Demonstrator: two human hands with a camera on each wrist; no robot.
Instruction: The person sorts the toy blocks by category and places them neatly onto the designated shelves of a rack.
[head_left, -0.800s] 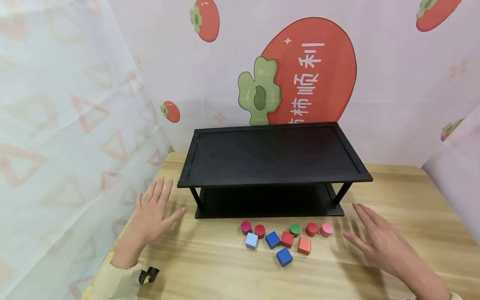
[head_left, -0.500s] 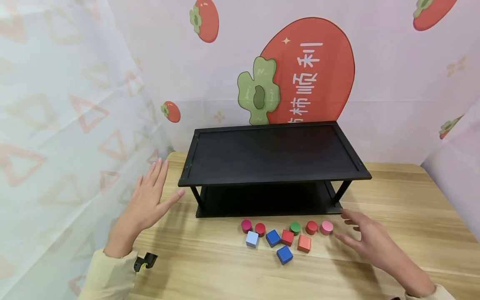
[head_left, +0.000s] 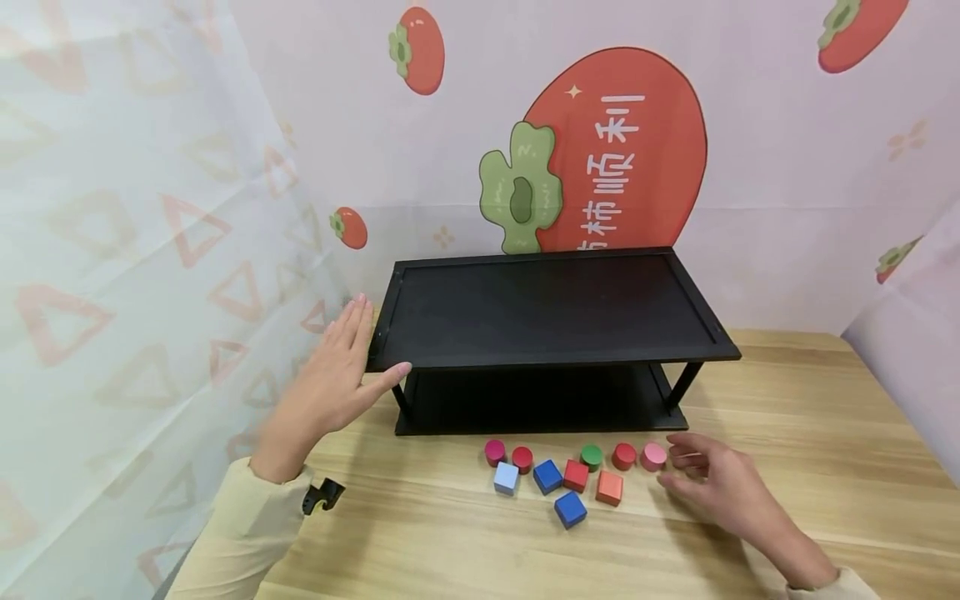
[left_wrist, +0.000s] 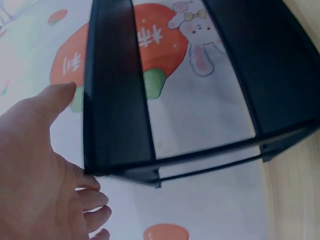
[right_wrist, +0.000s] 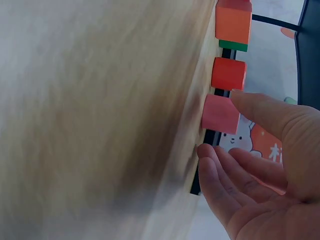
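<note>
My left hand (head_left: 333,379), fingers straight and thumb spread, is at the left front corner of a black two-tier shelf (head_left: 555,308). In the left wrist view its thumb and fingers lie either side of the shelf's upper board (left_wrist: 117,100). My right hand (head_left: 716,483) is just right of a pink cylinder (head_left: 653,457), its fingers bent and parted from the thumb, nothing between them. The right wrist view has the thumb tip beside the pink cylinder (right_wrist: 221,114). Left of it stand a red cylinder (head_left: 624,456), a green cylinder (head_left: 591,457) and an orange cube (head_left: 609,488).
Further left are a light blue cube (head_left: 506,478), a red cube (head_left: 576,475), two blue cubes (head_left: 570,509), a crimson cylinder (head_left: 522,458) and a magenta cylinder (head_left: 494,452). All stand on a wooden table (head_left: 450,550). A printed curtain (head_left: 780,167) hangs behind the shelf.
My left hand has moved right and forward to the shelf's corner. My right hand has moved left toward the pink cylinder, its fingers bending more. The blocks and shelf stay in place.
</note>
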